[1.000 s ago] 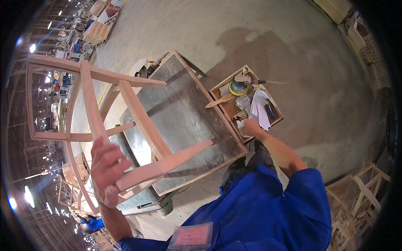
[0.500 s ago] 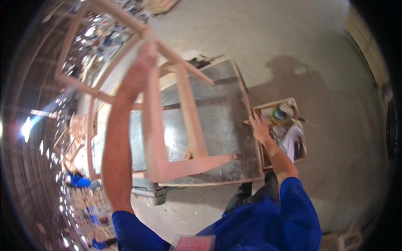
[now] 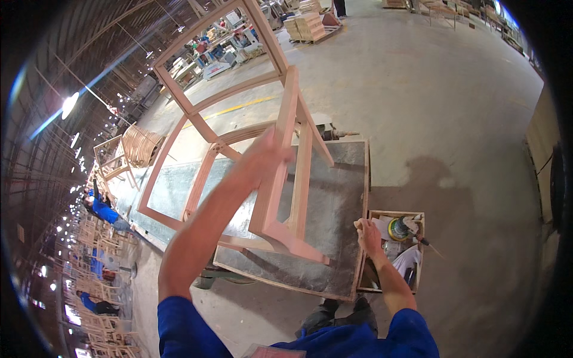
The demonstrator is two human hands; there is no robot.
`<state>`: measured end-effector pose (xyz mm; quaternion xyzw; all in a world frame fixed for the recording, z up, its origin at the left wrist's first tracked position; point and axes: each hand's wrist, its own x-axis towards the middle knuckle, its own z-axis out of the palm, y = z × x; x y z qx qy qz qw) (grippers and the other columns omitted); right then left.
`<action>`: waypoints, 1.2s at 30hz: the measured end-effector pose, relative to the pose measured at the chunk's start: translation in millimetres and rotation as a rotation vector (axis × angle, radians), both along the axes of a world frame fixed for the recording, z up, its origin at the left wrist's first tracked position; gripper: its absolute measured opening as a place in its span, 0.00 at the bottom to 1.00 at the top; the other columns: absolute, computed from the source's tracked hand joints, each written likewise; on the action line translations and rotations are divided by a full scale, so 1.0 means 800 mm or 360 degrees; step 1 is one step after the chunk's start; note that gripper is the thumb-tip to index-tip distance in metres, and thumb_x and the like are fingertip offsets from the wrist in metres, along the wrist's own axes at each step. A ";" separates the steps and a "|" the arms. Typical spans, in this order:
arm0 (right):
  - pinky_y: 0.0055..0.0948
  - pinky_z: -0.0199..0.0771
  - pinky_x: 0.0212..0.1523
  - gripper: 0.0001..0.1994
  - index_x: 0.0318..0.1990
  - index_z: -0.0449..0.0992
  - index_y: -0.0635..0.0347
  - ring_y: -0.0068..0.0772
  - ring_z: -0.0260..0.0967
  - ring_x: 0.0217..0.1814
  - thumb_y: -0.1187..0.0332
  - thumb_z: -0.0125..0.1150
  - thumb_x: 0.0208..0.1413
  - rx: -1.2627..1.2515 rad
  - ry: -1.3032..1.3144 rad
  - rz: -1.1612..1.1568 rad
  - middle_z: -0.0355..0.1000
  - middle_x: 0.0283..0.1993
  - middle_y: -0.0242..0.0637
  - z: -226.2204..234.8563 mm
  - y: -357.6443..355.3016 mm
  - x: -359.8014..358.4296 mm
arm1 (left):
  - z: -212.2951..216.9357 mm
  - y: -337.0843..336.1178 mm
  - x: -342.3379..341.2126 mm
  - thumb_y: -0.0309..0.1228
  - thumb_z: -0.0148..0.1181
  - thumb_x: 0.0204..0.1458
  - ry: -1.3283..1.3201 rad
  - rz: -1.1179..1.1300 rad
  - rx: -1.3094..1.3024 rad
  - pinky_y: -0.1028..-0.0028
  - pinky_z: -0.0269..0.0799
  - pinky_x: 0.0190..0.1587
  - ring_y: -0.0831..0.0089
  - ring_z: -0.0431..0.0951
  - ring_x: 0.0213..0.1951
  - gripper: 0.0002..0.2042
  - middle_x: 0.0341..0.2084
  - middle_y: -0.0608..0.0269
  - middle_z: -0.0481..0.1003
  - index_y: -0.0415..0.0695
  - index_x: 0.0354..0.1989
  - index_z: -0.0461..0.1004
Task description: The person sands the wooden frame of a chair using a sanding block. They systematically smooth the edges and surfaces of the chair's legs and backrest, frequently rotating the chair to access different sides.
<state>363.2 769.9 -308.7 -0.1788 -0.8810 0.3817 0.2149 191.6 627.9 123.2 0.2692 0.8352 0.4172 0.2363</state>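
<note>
An unfinished wooden chair frame (image 3: 276, 191) rests tilted on a dark metal-topped workbench (image 3: 340, 203), its open back rising to the upper left. My left hand (image 3: 271, 149), smeared by motion, is wrapped over the frame's near side rail. To the right, my right hand (image 3: 371, 237) is closed with its fingertips pinched together at the bench's right edge. A small tan piece shows at those fingertips, its kind too small to tell. Just beside that hand is a wooden tool box (image 3: 422, 238), holding a round yellow-and-green item (image 3: 397, 229) and a white cloth or paper (image 3: 408, 260).
A power tool (image 3: 334, 134) lies at the bench's far edge. Curved wooden parts (image 3: 142, 146) are stacked at the left, near another chair frame (image 3: 113, 156). A person in blue (image 3: 102, 210) is farther left. Pallets of wood (image 3: 307, 27) stand far back on the concrete floor.
My view has swung up, showing more floor and workshop. My left hand has slid down along the rail. The right hand, its fingers extended before, is now closed at the fingertips.
</note>
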 end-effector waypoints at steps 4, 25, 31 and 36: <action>0.44 0.71 0.47 0.18 0.51 0.70 0.55 0.54 0.71 0.46 0.75 0.61 0.52 -0.0124 0.0046 0.0157 0.73 0.42 0.46 0.030 -0.047 0.031 | -0.010 0.007 -0.083 0.35 0.60 0.44 0.0147 0.0164 -0.0249 0.65 0.70 0.26 0.69 0.72 0.23 0.17 0.28 0.61 0.70 0.40 0.40 0.66; 0.67 0.30 0.75 0.25 0.60 0.74 0.32 0.13 0.52 0.74 0.60 0.67 0.52 0.1828 0.0778 0.1175 0.64 0.65 0.12 0.529 -0.168 0.096 | 0.008 -0.244 0.171 0.39 0.54 0.66 -0.1087 -0.0687 0.1067 0.68 0.69 0.59 0.65 0.73 0.58 0.30 0.59 0.50 0.70 0.40 0.72 0.53; 0.70 0.39 0.73 0.32 0.69 0.61 0.37 0.20 0.46 0.77 0.53 0.61 0.57 0.1676 0.0656 0.1059 0.58 0.71 0.19 0.502 -0.202 0.074 | -0.052 -0.259 0.144 0.34 0.61 0.60 -0.1474 -0.0502 0.1336 0.65 0.78 0.56 0.60 0.76 0.57 0.29 0.57 0.46 0.72 0.37 0.68 0.59; 0.65 0.35 0.75 0.31 0.69 0.64 0.38 0.37 0.44 0.79 0.59 0.65 0.57 0.1725 0.0713 0.0958 0.56 0.73 0.20 0.488 -0.196 0.063 | -0.044 -0.250 0.128 0.33 0.53 0.65 -0.1109 -0.0523 0.1311 0.70 0.77 0.50 0.65 0.77 0.50 0.27 0.50 0.52 0.74 0.38 0.70 0.57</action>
